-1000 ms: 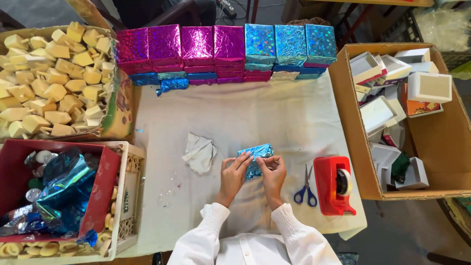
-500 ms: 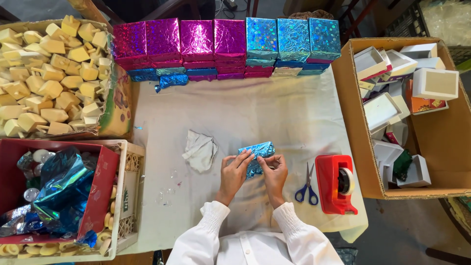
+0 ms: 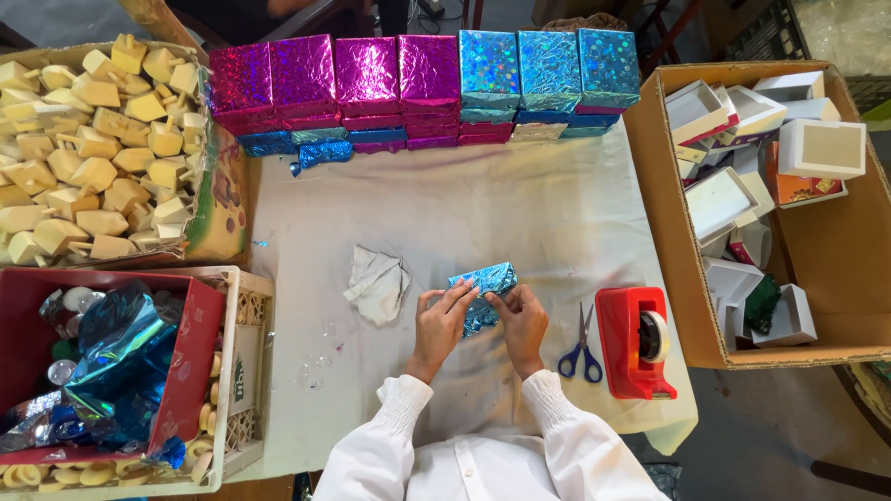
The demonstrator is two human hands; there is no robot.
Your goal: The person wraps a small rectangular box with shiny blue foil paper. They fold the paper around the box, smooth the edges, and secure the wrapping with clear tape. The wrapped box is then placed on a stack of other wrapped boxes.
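Observation:
A small box wrapped in shiny blue foil lies on the white cloth in front of me. My left hand grips its left side, fingers pressing the foil. My right hand holds its right side, thumb and fingers on the foil edge. Both sleeves are white.
Blue-handled scissors and a red tape dispenser lie right of my hands. A crumpled white cloth lies to the left. Wrapped pink and blue boxes line the far edge. Cardboard box of small white boxes at right; wooden pieces and red foil bin at left.
The hands stay on the blue foil box in the same spot; fingers shift slightly on the foil.

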